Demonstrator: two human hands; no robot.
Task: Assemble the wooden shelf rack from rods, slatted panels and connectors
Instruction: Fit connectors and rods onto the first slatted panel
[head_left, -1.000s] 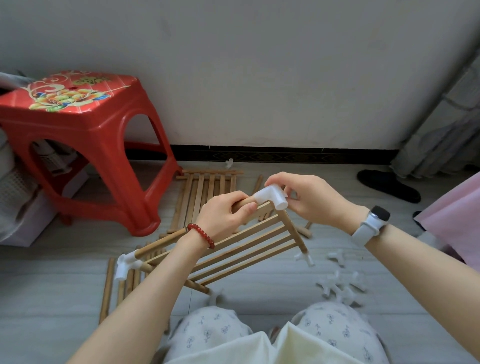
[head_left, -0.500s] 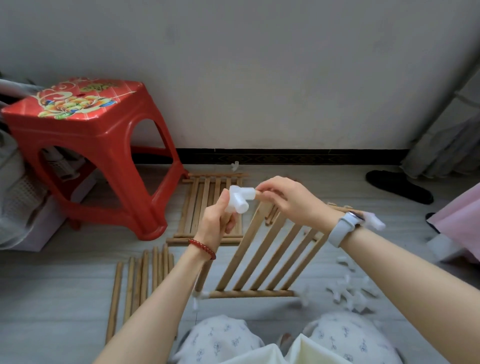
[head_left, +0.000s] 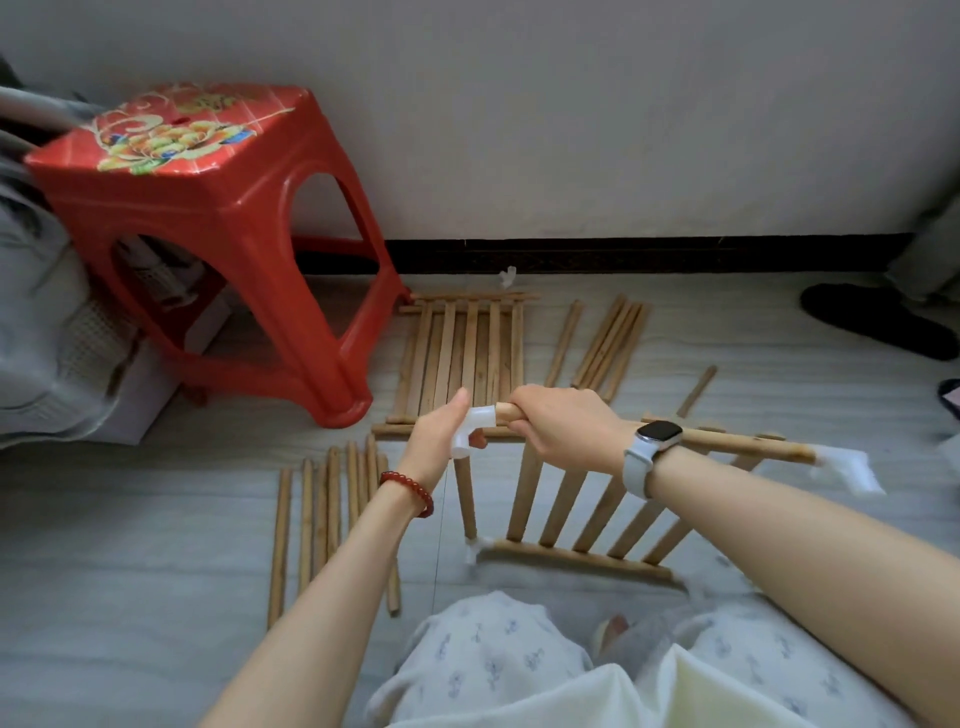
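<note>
While the slatted wooden shelf panel (head_left: 571, 514) is held tilted above the person's lap, at about five o'clock from frame centre, its top round wooden rod (head_left: 743, 444) is gripped by the right hand (head_left: 561, 428) with the fingers curled round it. The white plastic corner connector (head_left: 475, 428) at the rod's nine o'clock end is pressed by the flat palm of the left hand (head_left: 439, 441), its fingers straight. A second white connector (head_left: 849, 467) sits blurred at the three o'clock end. Should the push be off-axis, the connector could be seated crooked or the short side rod (head_left: 465, 499) beneath it levered out. The far connector might be shaken loose by the jolt. Loose wooden rods (head_left: 322, 519) lie at eight o'clock and a spare slatted panel (head_left: 462, 353) at twelve, beside a red plastic stool (head_left: 218, 208).
</note>
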